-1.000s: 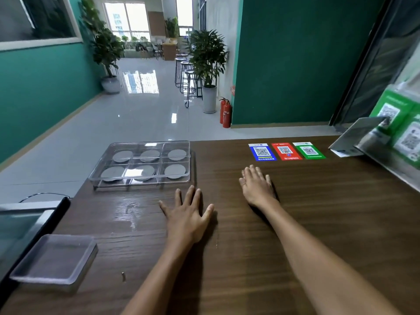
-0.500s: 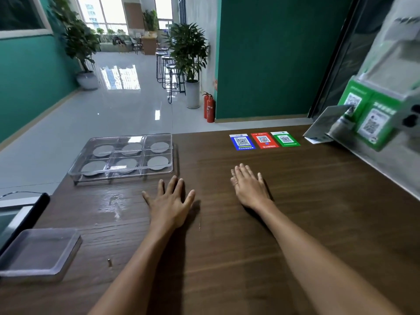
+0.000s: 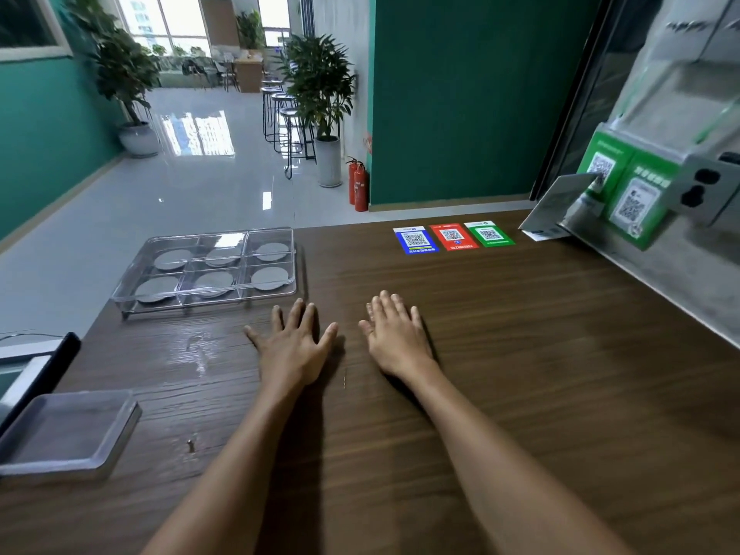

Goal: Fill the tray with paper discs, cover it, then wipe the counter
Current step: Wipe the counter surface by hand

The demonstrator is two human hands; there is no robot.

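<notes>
A clear plastic tray (image 3: 132, 302) with several compartments stands at the far left of the wooden counter (image 3: 520, 374), a grey paper disc (image 3: 270, 251) in each compartment. A clear lid (image 3: 64, 430) lies apart from it at the near left edge. My left hand (image 3: 294, 346) rests flat on the counter, fingers spread, just right of the tray's near corner. My right hand (image 3: 394, 338) lies flat beside it, fingers together. Both hands hold nothing.
Three QR code stickers, blue (image 3: 414, 239), red (image 3: 452, 236) and green (image 3: 488, 234), sit at the far edge. A card holder (image 3: 556, 206) and green QR signs (image 3: 624, 194) stand at the right wall. A dark device (image 3: 36, 366) lies off the left edge.
The view has shifted a little; my two hands have drawn closer together on the counter. Tray and lid have not moved.
</notes>
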